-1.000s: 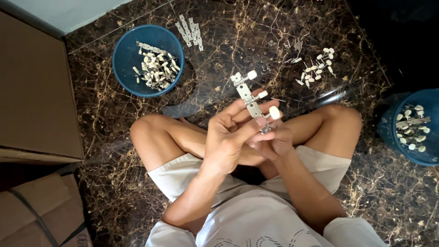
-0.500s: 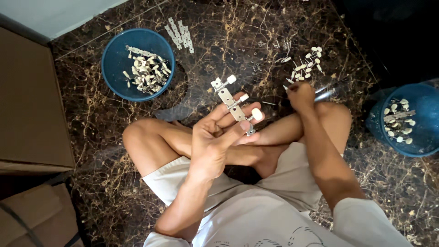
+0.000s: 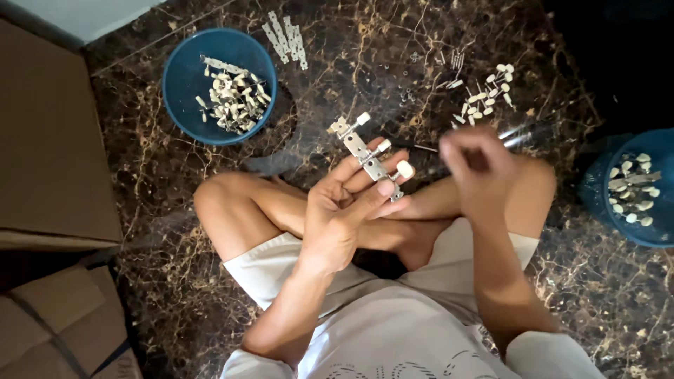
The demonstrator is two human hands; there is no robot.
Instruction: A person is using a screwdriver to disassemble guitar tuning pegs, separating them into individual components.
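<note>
A dark marble floor carries everything, with cardboard boxes at the left. A blue bowl of pale pegs sits upper left, another blue bowl at the right edge. The left hand grips a metal tuner strip with cream knobs, raised above the crossed legs. The right hand (blurred) is curled, fingers closed; what it holds cannot be told. Loose pegs lie beyond it.
</note>
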